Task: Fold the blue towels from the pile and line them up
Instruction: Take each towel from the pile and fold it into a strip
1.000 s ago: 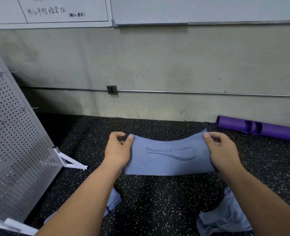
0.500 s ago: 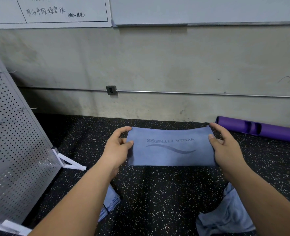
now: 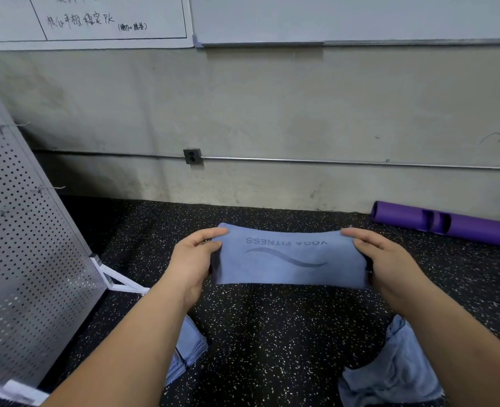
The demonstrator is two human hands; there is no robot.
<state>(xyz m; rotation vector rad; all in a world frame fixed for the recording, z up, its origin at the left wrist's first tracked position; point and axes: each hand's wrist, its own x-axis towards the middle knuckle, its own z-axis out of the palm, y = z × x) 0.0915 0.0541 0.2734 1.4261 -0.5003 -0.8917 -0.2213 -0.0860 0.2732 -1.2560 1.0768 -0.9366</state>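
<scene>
Held towel point(image 3: 289, 259) amid pegboard point(image 3: 22, 245), purple tube point(image 3: 463, 227), folded stack point(image 3: 190, 345), crumpled pile point(image 3: 395, 374)

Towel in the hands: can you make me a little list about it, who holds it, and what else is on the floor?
towel: blue, folded, stretched out flat, printed words upside down
left hand: pinches the towel's left end
right hand: grips its right end
folded stack: blue, on the floor, lower left
crumpled pile: blue cloth on the floor, lower right
purple roll: by the wall, far right
</scene>
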